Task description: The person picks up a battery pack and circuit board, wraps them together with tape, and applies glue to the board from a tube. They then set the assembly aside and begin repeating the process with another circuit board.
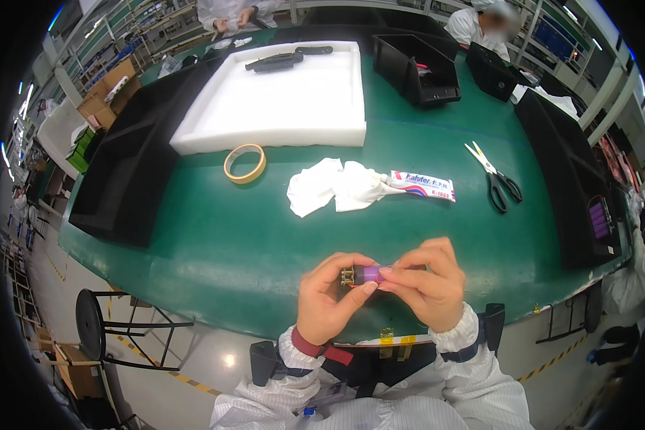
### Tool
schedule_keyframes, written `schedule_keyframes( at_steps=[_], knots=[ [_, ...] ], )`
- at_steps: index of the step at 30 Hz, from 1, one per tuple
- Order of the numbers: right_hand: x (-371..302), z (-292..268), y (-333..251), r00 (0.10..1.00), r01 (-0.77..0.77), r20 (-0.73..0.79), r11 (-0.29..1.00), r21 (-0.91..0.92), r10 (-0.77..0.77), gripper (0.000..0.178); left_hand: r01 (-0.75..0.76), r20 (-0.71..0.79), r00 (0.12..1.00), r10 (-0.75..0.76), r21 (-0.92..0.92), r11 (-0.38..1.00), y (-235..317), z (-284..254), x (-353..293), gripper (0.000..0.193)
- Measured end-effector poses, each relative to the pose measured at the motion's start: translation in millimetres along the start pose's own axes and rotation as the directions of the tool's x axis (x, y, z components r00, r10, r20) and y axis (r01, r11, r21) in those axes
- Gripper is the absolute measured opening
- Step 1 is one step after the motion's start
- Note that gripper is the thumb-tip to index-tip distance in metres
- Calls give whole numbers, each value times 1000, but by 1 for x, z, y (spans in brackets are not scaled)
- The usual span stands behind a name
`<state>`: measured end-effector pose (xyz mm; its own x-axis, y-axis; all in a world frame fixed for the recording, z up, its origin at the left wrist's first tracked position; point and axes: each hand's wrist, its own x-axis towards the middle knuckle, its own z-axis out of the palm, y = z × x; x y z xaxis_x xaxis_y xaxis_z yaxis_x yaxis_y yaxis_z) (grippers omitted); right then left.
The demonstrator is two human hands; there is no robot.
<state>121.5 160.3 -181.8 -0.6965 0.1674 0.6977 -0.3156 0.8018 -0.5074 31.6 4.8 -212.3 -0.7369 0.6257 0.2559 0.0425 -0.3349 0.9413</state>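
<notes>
Just above the near edge of the green table, both hands hold a small purple cylindrical battery (372, 274) lying sideways. Brass-coloured metal parts and a dark band show at its left end. My left hand (325, 297) is closed around that end, its thumb pressed along the near side. My right hand (433, 281) pinches the other end between thumb and fingers, which hide that end. Beyond the hands lie a crumpled white cloth (337, 188) and a white, red and blue squeeze tube (426, 185), its narrow end touching the cloth.
A tan tape roll (244, 164) lies left of the cloth; black-handled scissors (496, 179) lie right. Farther off are a white foam tray (265, 137) holding a black device (276, 61), and a black bin (416, 68). Dark dividers line both sides. Two people sit across.
</notes>
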Motion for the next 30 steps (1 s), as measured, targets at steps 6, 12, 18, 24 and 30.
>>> schedule_keyframes(
  at_steps=[6, 12, 18, 24, 30],
  knots=[
    [0, -1, -1, 1000, -7, 26, 1000, 4, 6, 26, 27, -17, 999, -27, 13, 1000, 8, 3, 0, 25],
    [-2, -8, -1, 997, -2, 77, 1000, 18, 0, 29, 37, -61, 998, -35, 41, 998, 10, 7, 0, 22],
    [-5, -12, 2, 993, -119, 1, 984, 133, 120, 19, 55, -77, 996, -51, 56, 997, 11, 7, 2, 24],
    [0, -9, -2, 997, -75, 23, 995, 60, 73, 18, 68, -71, 995, -66, 27, 997, 13, 7, 4, 24],
    [0, -10, -1, 997, -71, 50, 992, 101, 66, 20, 39, -37, 999, -37, 54, 998, 11, 4, 4, 22]
  ],
)
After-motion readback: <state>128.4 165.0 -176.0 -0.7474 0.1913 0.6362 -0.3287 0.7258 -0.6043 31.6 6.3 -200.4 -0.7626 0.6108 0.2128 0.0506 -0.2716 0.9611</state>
